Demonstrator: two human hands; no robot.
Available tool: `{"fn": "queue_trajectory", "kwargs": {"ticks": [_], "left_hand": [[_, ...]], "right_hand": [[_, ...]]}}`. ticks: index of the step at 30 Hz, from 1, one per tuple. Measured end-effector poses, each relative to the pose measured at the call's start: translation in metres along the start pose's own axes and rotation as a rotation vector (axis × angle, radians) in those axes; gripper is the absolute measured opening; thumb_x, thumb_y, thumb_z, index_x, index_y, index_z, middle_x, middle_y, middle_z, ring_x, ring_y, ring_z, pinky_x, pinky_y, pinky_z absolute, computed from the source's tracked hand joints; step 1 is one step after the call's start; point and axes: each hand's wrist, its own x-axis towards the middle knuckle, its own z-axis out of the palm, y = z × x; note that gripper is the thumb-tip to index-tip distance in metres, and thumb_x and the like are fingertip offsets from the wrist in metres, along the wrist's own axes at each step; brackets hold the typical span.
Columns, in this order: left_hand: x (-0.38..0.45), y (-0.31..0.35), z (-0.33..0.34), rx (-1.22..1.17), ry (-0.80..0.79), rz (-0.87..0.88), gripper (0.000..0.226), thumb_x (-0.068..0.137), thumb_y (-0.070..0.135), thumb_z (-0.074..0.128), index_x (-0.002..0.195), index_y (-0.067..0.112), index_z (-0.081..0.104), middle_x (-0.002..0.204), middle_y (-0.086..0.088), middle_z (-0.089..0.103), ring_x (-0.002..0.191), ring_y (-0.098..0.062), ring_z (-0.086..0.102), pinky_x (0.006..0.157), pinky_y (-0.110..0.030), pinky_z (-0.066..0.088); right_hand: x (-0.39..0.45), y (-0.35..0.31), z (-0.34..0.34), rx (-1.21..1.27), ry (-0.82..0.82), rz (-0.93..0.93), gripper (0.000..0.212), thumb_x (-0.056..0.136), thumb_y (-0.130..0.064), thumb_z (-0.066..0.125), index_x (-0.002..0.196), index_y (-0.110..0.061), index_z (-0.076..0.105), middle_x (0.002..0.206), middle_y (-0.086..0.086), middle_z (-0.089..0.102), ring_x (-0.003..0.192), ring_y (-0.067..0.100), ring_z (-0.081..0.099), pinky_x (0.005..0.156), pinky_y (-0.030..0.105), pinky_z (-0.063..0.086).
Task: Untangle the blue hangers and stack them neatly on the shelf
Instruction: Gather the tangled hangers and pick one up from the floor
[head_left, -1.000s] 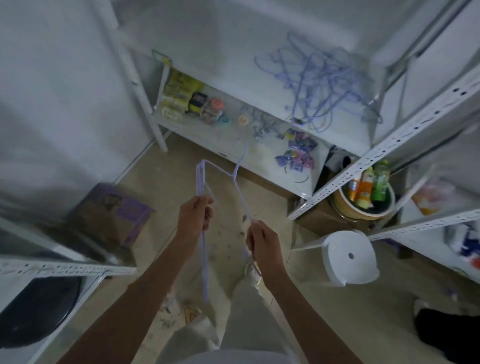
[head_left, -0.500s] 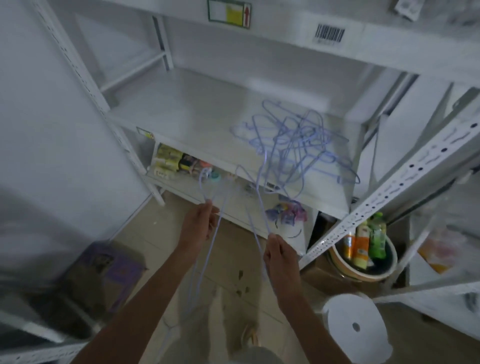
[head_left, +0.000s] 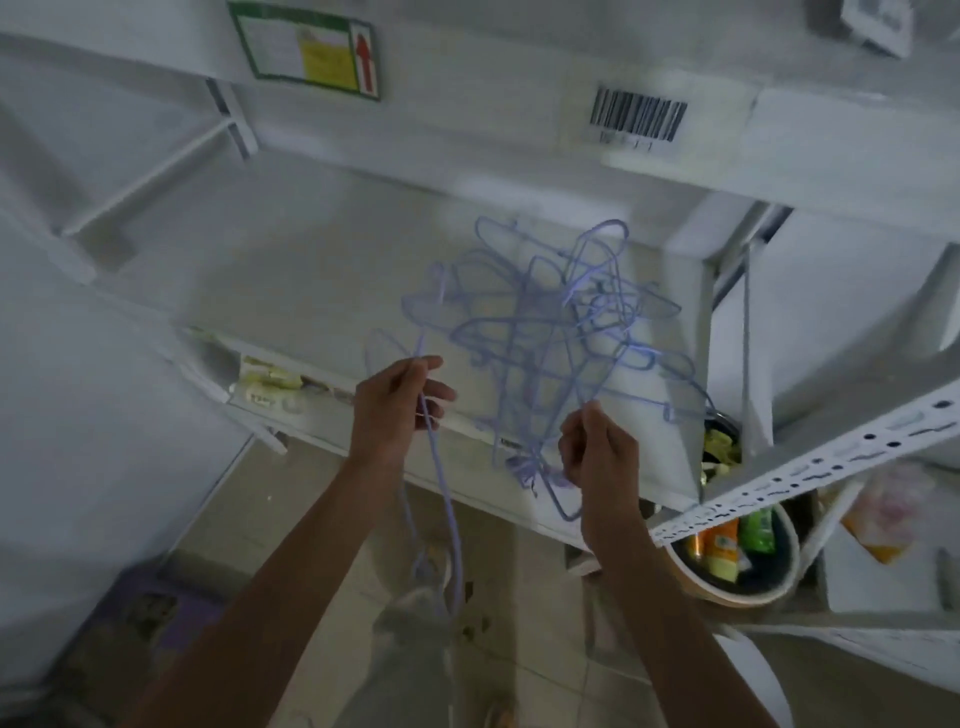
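A tangled heap of thin blue wire hangers (head_left: 550, 317) lies on the right half of the white shelf (head_left: 291, 270). My left hand (head_left: 397, 402) is closed around a blue hanger (head_left: 441, 499) just in front of the shelf's front edge; its wire hangs down past my wrist toward the floor. My right hand (head_left: 597, 449) pinches another blue wire at the near edge of the heap, beside a small knot of hanger hooks (head_left: 524, 470). Whether both hands hold the same hanger is hard to tell.
An upper shelf edge carries a barcode label (head_left: 638, 117) and a green-bordered sticker (head_left: 311, 49). A perforated white rail (head_left: 810, 467) juts in at right above a bucket of bottles (head_left: 732, 556). A purple box (head_left: 150, 608) sits on the floor at left.
Both hands have risen with the hanger from floor level to the shelf's front edge, and the view has tilted up. The right hand now reaches the near side of the heap.
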Motion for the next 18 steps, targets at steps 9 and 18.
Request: {"fn": "queue_trajectory", "kwargs": {"ticks": [9,18], "left_hand": [[0.190,0.047,0.056,0.130,-0.368,-0.216,0.017,0.104,0.028,0.049,0.117,0.019,0.054,0.119,-0.007,0.072,0.079,-0.023,0.072,0.072,-0.035,0.057],[0.233,0.020,0.088,0.293,-0.511,-0.361,0.029,0.102,0.036,0.051,0.127,0.023,0.047,0.141,-0.007,0.052,0.106,-0.030,0.067,0.084,-0.045,0.059]], "right_hand": [[0.139,0.008,0.058,-0.224,0.296,0.057,0.033,0.106,-0.020,0.045,0.115,0.000,0.070,0.081,0.013,0.071,0.062,0.019,0.059,0.060,0.034,0.047],[0.157,0.010,0.058,-0.620,0.225,-0.064,0.046,0.102,-0.017,0.053,0.148,-0.011,0.050,0.145,0.006,0.055,0.131,0.022,0.054,0.110,0.033,0.041]]}}
